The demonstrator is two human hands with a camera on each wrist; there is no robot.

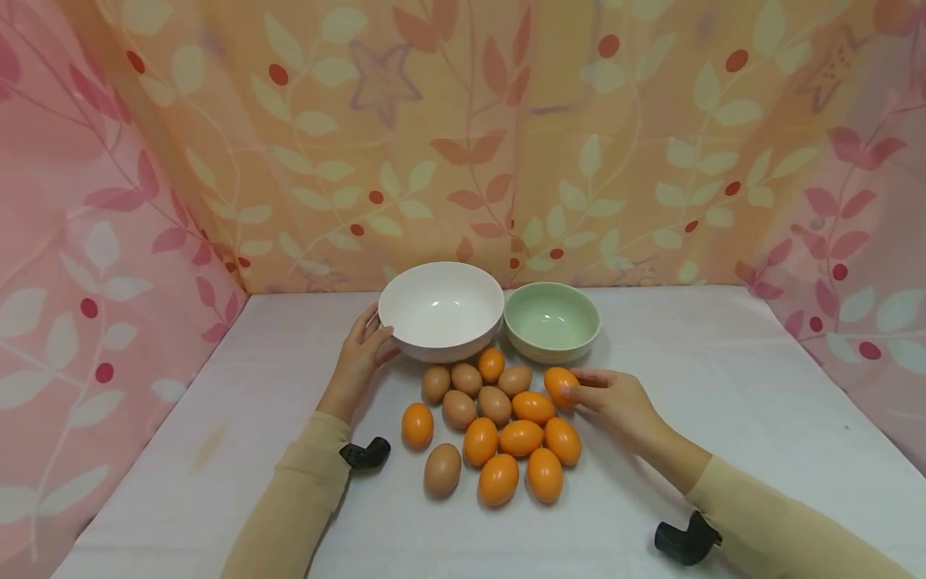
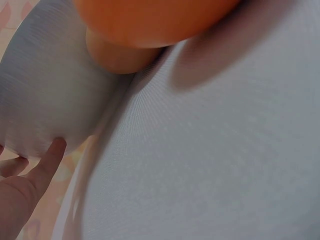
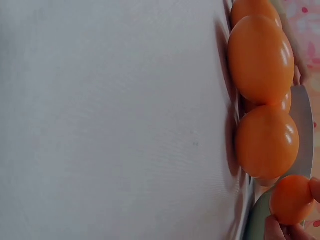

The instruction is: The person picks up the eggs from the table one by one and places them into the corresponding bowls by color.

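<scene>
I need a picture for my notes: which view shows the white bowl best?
The head view: it shows the white bowl from above, with its whole rim and inside. The left wrist view shows only part of its outside, touched by the left hand; the right wrist view, just a strip behind orange eggs.

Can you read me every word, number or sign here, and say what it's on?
There are none I can read.
White bowl, green bowl, brown eggs, orange eggs: no writing that I can see.
Patterned cloth: just pictures, like leaves, dots and stars.
Black gadgets by the wrists: too small to tell.
</scene>
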